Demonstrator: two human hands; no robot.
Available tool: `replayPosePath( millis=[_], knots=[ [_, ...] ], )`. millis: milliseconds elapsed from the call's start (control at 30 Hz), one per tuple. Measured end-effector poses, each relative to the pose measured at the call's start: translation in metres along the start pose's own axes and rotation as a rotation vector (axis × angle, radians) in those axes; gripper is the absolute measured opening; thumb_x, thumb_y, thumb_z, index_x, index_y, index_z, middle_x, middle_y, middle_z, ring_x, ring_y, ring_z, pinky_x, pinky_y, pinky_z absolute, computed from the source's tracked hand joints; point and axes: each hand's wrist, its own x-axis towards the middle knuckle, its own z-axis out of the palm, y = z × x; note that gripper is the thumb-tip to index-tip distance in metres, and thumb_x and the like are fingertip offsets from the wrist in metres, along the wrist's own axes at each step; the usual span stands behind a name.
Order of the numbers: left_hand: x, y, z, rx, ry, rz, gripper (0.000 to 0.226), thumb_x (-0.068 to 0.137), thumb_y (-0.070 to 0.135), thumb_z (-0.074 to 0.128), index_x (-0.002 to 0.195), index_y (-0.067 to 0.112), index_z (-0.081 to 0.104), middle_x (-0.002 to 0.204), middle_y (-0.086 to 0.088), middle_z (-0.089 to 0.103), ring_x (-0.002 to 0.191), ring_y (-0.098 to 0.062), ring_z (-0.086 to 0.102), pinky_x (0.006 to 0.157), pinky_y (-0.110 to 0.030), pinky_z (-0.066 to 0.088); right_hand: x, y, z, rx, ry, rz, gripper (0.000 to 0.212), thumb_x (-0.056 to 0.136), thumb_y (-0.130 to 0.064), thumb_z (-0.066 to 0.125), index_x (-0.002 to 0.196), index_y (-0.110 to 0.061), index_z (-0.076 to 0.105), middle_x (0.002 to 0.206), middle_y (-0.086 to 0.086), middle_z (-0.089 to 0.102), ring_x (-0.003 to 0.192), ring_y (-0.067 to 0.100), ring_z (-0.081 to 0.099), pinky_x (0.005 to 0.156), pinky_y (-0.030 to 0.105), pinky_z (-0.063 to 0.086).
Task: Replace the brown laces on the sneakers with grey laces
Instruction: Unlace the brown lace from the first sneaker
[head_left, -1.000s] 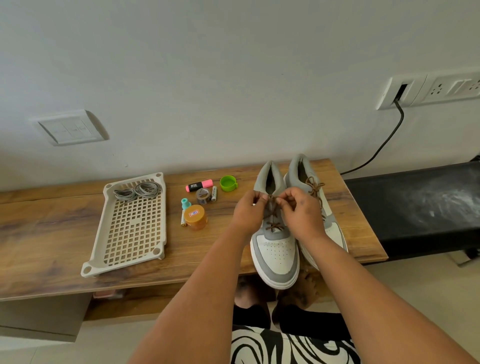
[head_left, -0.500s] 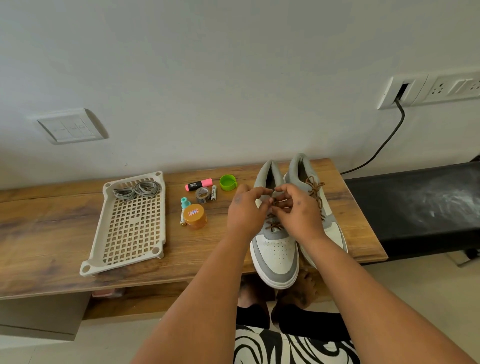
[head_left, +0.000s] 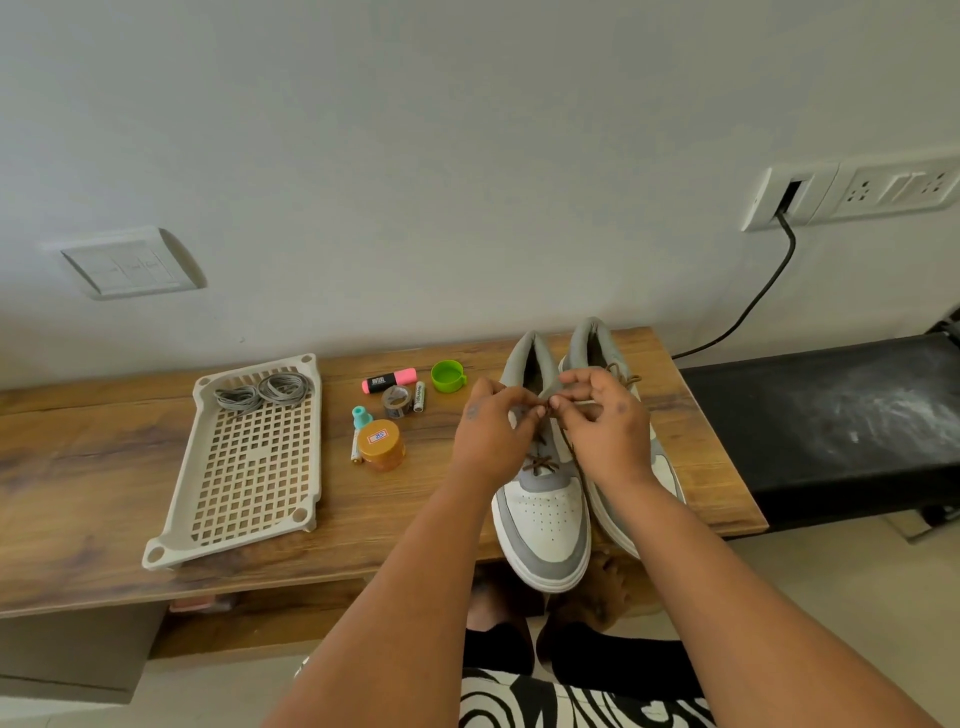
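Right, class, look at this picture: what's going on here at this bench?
A person is working at the brown lace on the left sneaker. The left hand and right hand both pinch it near the top eyelets; lower crossings remain threaded. The right sneaker beside it is laced brown too. The grey laces lie coiled in the tray, untouched.
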Motion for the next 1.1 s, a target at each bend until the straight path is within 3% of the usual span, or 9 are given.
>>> replayPosePath(
  millis=[133, 233, 400, 633, 733, 833, 900, 1000, 1100],
  knots=[
    [-0.002, 0.01, -0.004, -0.456, -0.104, -0.278, 0.008, 0.097, 0.025, 0.059, 0.092, 0.021, 0.064, 0.107, -0.004, 0.058, 0.092, -0.013, 0.056, 0.076, -0.025, 0.047, 0.001, -0.011, 0.003, 0.413, -0.123, 0.42, 0.024, 0.096, -0.006, 0.057, 0.101, -0.029, 0.06, 0.102, 0.004, 0.067, 0.094, 0.016, 0.066, 0.075, 0.029, 0.056],
    [-0.003, 0.021, -0.01, -0.779, -0.177, -0.432, 0.012, 0.097, 0.02, 0.054, 0.087, 0.016, 0.059, 0.083, -0.001, 0.058, 0.077, -0.011, 0.054, 0.07, -0.026, 0.045, 0.003, -0.022, -0.003, 0.8, -0.209, 0.67, 0.017, 0.101, -0.012, 0.048, 0.105, -0.024, 0.059, 0.082, -0.002, 0.063, 0.071, 0.009, 0.058, 0.06, 0.024, 0.044],
    [0.001, 0.031, -0.034, -1.276, 0.083, -0.494, 0.026, 0.093, 0.033, 0.06, 0.07, 0.022, 0.053, 0.063, 0.008, 0.047, 0.055, -0.007, 0.041, 0.057, -0.024, 0.034, 0.019, -0.026, -0.03, 1.076, -0.151, 0.682, 0.017, 0.099, -0.03, 0.051, 0.094, -0.019, 0.062, 0.065, -0.007, 0.051, 0.057, 0.007, 0.04, 0.056, 0.022, 0.027],
    [-0.001, 0.002, -0.07, -1.369, 0.461, -0.575, 0.042, 0.086, 0.045, 0.063, 0.056, 0.021, 0.046, 0.064, 0.006, 0.055, 0.058, -0.011, 0.048, 0.058, -0.029, 0.031, 0.027, -0.009, -0.074, 1.151, 0.17, 0.645, 0.025, 0.094, -0.043, 0.057, 0.088, -0.02, 0.064, 0.065, -0.008, 0.049, 0.053, 0.005, 0.037, 0.049, 0.019, 0.027],
    [-0.005, -0.009, -0.081, -0.717, 0.343, -0.593, 0.031, 0.085, 0.033, 0.064, 0.061, 0.015, 0.057, 0.065, 0.001, 0.056, 0.065, -0.017, 0.048, 0.062, -0.03, 0.035, 0.022, -0.01, -0.087, 0.615, -0.049, 0.567, 0.036, 0.097, -0.046, 0.05, 0.091, -0.016, 0.067, 0.061, -0.007, 0.055, 0.053, 0.006, 0.044, 0.052, 0.021, 0.032],
    [-0.012, -0.014, -0.066, 0.069, 0.054, -0.337, 0.031, 0.084, 0.031, 0.072, 0.063, 0.016, 0.055, 0.062, 0.003, 0.053, 0.063, -0.015, 0.049, 0.059, -0.025, 0.038, 0.011, -0.018, -0.077, -0.126, -0.455, 0.331, 0.022, 0.096, -0.038, 0.057, 0.09, -0.023, 0.071, 0.073, -0.008, 0.066, 0.075, 0.011, 0.062, 0.068, 0.026, 0.047],
    [-0.014, -0.004, -0.051, 0.107, -0.046, -0.192, 0.023, 0.08, 0.033, 0.079, 0.074, 0.019, 0.061, 0.076, 0.006, 0.06, 0.069, -0.008, 0.053, 0.066, -0.026, 0.044, 0.006, -0.019, -0.06, -0.335, -0.483, 0.14, 0.004, 0.091, -0.03, 0.067, 0.09, -0.027, 0.069, 0.081, -0.014, 0.064, 0.079, 0.007, 0.058, 0.063, 0.016, 0.042],
    [-0.008, 0.004, -0.029, 0.155, -0.049, -0.02, 0.025, 0.075, 0.036, 0.082, 0.095, 0.028, 0.069, 0.098, 0.007, 0.054, 0.087, -0.012, 0.053, 0.075, -0.029, 0.045, 0.004, -0.01, -0.031, -0.241, -0.351, -0.027, 0.015, 0.085, -0.014, 0.073, 0.097, -0.023, 0.071, 0.091, -0.008, 0.063, 0.077, 0.001, 0.056, 0.065, 0.005, 0.039],
    [-0.001, 0.003, -0.016, 0.221, 0.018, 0.076, 0.021, 0.08, 0.032, 0.079, 0.098, 0.027, 0.071, 0.095, 0.008, 0.046, 0.087, -0.013, 0.05, 0.071, -0.026, 0.038, 0.005, -0.001, -0.01, -0.218, -0.292, -0.133, 0.02, 0.085, -0.004, 0.071, 0.102, -0.014, 0.072, 0.095, -0.006, 0.061, 0.085, 0.007, 0.058, 0.077, 0.015, 0.046]
  ],
)
